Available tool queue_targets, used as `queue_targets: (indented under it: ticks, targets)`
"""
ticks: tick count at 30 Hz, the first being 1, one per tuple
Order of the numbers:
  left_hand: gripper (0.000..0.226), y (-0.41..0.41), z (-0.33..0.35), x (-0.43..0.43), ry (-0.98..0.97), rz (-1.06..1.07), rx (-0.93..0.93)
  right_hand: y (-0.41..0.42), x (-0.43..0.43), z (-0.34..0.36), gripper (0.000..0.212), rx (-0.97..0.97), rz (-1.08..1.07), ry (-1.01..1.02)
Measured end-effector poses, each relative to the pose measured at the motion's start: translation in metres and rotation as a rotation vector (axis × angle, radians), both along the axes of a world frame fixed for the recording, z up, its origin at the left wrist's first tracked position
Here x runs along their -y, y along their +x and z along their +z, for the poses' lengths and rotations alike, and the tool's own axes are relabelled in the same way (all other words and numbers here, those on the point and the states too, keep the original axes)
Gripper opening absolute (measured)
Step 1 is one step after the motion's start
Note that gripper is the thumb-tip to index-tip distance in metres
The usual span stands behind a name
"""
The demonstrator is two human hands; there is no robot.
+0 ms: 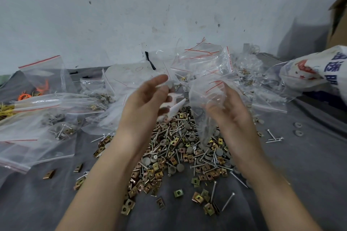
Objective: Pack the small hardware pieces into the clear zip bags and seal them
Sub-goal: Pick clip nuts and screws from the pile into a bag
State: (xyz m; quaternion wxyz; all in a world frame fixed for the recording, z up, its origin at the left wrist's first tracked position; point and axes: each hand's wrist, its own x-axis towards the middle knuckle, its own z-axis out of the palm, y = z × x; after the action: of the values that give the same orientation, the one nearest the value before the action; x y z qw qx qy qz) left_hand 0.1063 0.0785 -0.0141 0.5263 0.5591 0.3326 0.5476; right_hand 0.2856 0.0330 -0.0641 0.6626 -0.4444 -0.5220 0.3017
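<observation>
A heap of small hardware lies mid-table: screws, brass clip nuts and grey round washers. Above it my left hand holds white plastic pieces in its curled fingers. My right hand grips a clear zip bag with a red seal line, hanging down over the heap. The bag looks nearly empty; motion blur hides its contents.
Filled clear zip bags lie at the left, empty ones are piled at the back. A printed white sack and a cardboard box stand at the right. Loose screws and washers are scattered on the grey cloth.
</observation>
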Motion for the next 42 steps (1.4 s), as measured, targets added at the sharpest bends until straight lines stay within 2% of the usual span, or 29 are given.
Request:
queue_targets:
  ticks: [2, 4, 10, 15, 17, 22, 26, 28, 31, 36, 40, 42]
  targets:
    - [0.015, 0.001, 0.015, 0.006, 0.207, 0.141, -0.147, -0.003, 0.0, -0.002, 0.055, 0.05, 0.006, 0.011]
    - [0.01, 0.005, 0.026, 0.012, 0.343, 0.189, -0.208, -0.006, 0.0, -0.002, 0.054, 0.085, 0.011, 0.022]
    - [0.013, 0.017, 0.028, 0.016, 0.497, 0.183, -0.467, -0.009, 0.0, -0.005, 0.058, 0.118, 0.011, 0.042]
    - [0.018, 0.007, 0.027, 0.01, 0.488, 0.263, -0.409, -0.004, -0.003, -0.005, 0.061, 0.0, 0.016, 0.013]
    - [0.018, -0.001, 0.023, 0.004, 0.442, 0.249, -0.451, -0.002, -0.004, -0.003, 0.062, -0.043, 0.011, -0.003]
    - [0.019, -0.015, -0.005, -0.009, 0.309, 0.109, -0.848, 0.002, -0.004, -0.001, 0.067, -0.214, 0.018, -0.073]
    - [0.022, -0.016, -0.029, -0.01, 0.311, 0.055, -1.052, 0.0, -0.001, 0.006, 0.043, -0.331, 0.067, -0.046]
    - [0.021, -0.016, -0.035, -0.01, 0.325, 0.069, -1.061, -0.002, 0.0, 0.008, 0.039, -0.344, 0.071, -0.037]
    - [0.019, -0.015, -0.036, -0.012, 0.325, 0.092, -1.016, -0.002, 0.0, 0.006, 0.047, -0.281, 0.051, -0.053]
    - [0.02, -0.01, -0.025, -0.007, 0.349, 0.141, -0.76, 0.001, -0.003, -0.002, 0.072, -0.184, 0.03, -0.06]
    - [0.025, -0.003, -0.011, 0.004, 0.474, 0.115, -0.578, -0.002, -0.003, -0.003, 0.063, -0.02, 0.03, 0.007]
    - [0.033, -0.001, -0.006, 0.007, 0.562, 0.086, -0.573, -0.002, -0.003, -0.004, 0.059, 0.027, 0.039, 0.015]
